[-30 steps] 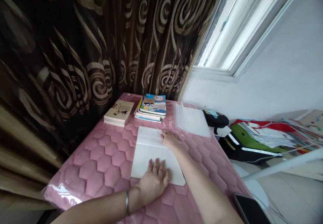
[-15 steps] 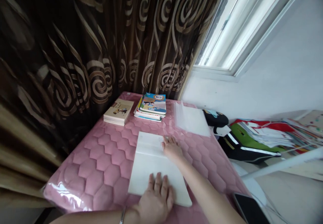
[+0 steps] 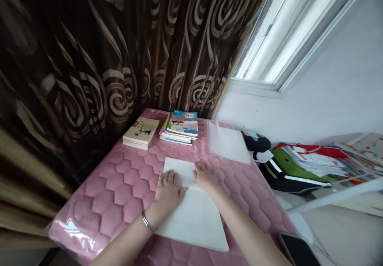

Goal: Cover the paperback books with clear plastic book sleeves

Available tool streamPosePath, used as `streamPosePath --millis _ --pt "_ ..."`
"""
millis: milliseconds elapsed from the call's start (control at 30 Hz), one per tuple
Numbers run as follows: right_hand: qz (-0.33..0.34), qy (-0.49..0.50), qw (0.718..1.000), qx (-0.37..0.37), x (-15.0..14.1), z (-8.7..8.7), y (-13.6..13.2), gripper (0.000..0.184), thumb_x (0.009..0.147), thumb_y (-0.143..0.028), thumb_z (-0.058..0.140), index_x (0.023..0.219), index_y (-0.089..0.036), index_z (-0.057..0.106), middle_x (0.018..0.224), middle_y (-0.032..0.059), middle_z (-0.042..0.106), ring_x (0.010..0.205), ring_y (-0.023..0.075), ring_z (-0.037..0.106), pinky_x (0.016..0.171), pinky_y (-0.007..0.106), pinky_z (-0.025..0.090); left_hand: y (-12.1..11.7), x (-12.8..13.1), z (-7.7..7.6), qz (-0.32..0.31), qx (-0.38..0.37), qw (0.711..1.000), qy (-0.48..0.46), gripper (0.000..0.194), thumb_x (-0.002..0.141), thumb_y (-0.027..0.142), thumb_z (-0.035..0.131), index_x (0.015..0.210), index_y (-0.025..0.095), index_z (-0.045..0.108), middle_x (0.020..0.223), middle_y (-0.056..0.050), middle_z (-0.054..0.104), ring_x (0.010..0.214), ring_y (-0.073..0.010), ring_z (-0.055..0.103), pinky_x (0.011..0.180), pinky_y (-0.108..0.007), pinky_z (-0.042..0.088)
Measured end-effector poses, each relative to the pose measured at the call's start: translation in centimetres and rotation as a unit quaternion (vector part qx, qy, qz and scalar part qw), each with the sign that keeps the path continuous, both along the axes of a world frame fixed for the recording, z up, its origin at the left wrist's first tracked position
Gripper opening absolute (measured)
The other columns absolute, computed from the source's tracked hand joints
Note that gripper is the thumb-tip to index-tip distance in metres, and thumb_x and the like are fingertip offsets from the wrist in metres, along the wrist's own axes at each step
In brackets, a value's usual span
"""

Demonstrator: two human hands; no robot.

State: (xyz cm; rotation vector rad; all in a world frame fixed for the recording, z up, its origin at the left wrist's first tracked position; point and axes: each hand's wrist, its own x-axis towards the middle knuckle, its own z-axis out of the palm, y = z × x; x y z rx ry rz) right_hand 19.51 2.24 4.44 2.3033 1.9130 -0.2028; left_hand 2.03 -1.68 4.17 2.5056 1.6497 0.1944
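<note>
A white book (image 3: 194, 214) with a clear cover lies flat on the pink quilted table (image 3: 119, 186). My left hand (image 3: 168, 188) rests palm down on the book's far left part, fingers stretched out and flat. A metal bangle circles that wrist. My right hand (image 3: 206, 177) lies flat on the book's far right corner, fingers also extended. Both hands sit side by side near the book's far edge.
At the table's far end lie a beige book stack (image 3: 141, 132), a colourful textbook stack (image 3: 180, 127) and clear plastic covers (image 3: 228, 142). A phone (image 3: 297, 250) sits at the near right corner. Bags and papers (image 3: 308, 164) are piled right; a dark curtain (image 3: 89, 58) hangs behind.
My left hand has slid from the book's near edge up to its far left part, beside my right hand. The book has shifted slightly towards me.
</note>
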Motion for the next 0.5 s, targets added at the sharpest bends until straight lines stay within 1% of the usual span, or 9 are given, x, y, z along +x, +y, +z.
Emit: streamPosePath --millis 67,100,167,233,267,333,400,500 --pt "0.02 -0.01 0.999 0.031 -0.9 0.7 0.5 0.047 0.096 -0.029 0.041 0.139 -0.015 0.051 0.154 0.0186 0.034 0.143 0.0344 0.028 0.109 0.055 0.026 -0.2 0.2 -0.2 0.009 -0.007 1.0 -0.006 0.06 0.096 0.044 0.037 0.142 0.007 0.046 0.15 -0.02 0.041 0.141 -0.0307 0.037 0.118 -0.051 0.024" --pt "0.037 -0.005 0.998 0.051 -1.6 0.9 0.8 0.043 0.095 -0.03 0.044 0.133 -0.013 0.056 0.152 0.0194 0.038 0.141 0.0336 0.031 0.109 0.051 0.028 -0.3 0.2 -0.2 0.012 -0.009 1.0 -0.007 0.06 0.096 0.044 0.036 0.142 0.007 0.046 0.151 -0.02 0.04 0.141 -0.0311 0.037 0.118 -0.052 0.024" --pt "0.07 0.041 0.993 0.085 -3.4 1.0 1.7 0.039 0.094 -0.036 0.047 0.121 -0.013 0.064 0.14 0.0191 0.052 0.133 0.0294 0.043 0.104 0.04 0.035 -0.4 0.3 -0.1 0.014 -0.011 1.0 -0.01 0.061 0.096 0.044 0.036 0.142 0.006 0.045 0.151 -0.02 0.04 0.141 -0.0322 0.036 0.117 -0.052 0.023" --pt "0.085 0.102 0.987 0.089 -5.3 0.7 2.8 0.04 0.091 -0.045 0.052 0.111 -0.015 0.068 0.126 0.0156 0.063 0.122 0.0254 0.053 0.095 0.031 0.041 -0.4 0.2 -0.1 0.012 -0.013 1.0 -0.013 0.061 0.096 0.044 0.035 0.142 0.005 0.046 0.149 -0.02 0.042 0.141 -0.0334 0.036 0.117 -0.052 0.024" --pt "0.084 0.123 0.985 0.085 -6.2 0.5 3.5 0.04 0.087 -0.05 0.058 0.107 -0.016 0.069 0.12 0.014 0.066 0.117 0.0246 0.056 0.091 0.029 0.043 -0.4 0.2 -0.2 0.012 -0.015 1.0 -0.017 0.061 0.096 0.045 0.035 0.141 0.006 0.047 0.148 -0.02 0.044 0.141 -0.0339 0.036 0.117 -0.052 0.024" --pt "0.079 0.142 0.984 0.08 -7.5 0.1 4.8 0.044 0.078 -0.056 0.068 0.1 -0.018 0.07 0.113 0.0115 0.069 0.108 0.0238 0.061 0.084 0.027 0.044 -0.3 0.1 -0.3 0.013 -0.02 0.999 -0.024 0.062 0.095 0.046 0.035 0.141 0.006 0.049 0.147 -0.02 0.046 0.141 -0.0343 0.035 0.116 -0.052 0.025" --pt "0.069 0.144 0.984 0.073 -8.2 -0.3 6.2 0.046 0.07 -0.06 0.073 0.093 -0.02 0.071 0.108 0.01 0.071 0.1 0.0237 0.065 0.078 0.027 0.045 -0.3 0.0 -0.4 0.014 -0.028 0.999 -0.029 0.063 0.095 0.047 0.035 0.142 0.006 0.047 0.148 -0.02 0.044 0.141 -0.0342 0.035 0.116 -0.051 0.025" --pt "0.046 0.136 0.988 0.065 -8.4 -0.5 8.2 0.046 0.07 -0.064 0.07 0.086 -0.021 0.073 0.099 0.0094 0.074 0.094 0.0244 0.068 0.073 0.028 0.045 -0.3 0.0 -0.4 0.012 -0.039 0.998 -0.037 0.065 0.095 0.047 0.033 0.144 0.005 0.043 0.152 -0.02 0.037 0.142 -0.0344 0.033 0.117 -0.051 0.025"
